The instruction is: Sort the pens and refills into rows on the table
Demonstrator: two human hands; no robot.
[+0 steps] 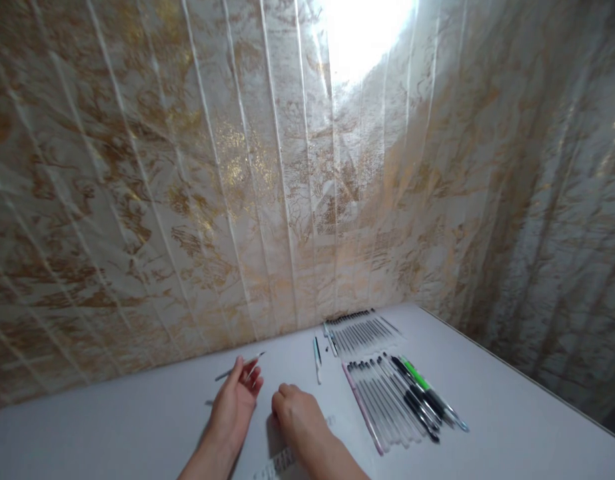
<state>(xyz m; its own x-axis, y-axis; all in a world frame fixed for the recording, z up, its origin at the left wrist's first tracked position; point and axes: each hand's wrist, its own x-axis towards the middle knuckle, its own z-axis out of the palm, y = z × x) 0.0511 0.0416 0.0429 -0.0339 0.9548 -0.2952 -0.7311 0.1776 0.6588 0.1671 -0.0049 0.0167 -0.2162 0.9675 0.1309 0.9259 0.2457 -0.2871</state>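
My left hand [237,397] is palm up over the white table, with a slim pen [240,367] held between thumb and fingers, its dark tip pointing up and right. To its right, my right hand [300,417] is closed, knuckles up, low over the table; whatever its fingers hold, if anything, is hidden. Below the right hand lies a strip with dark printed marks [280,461]. A light blue and white pen [317,360] lies a little beyond the right hand. Right of that hand, several clear pen tubes [382,407] with dark ends lie side by side.
Farther back on the white table [152,413] is another row of clear tubes [362,335]. Black pens [422,400] and a bright green pen [416,372] lie at the right. A patterned, shiny sheet [237,200] hangs behind the table's back edge.
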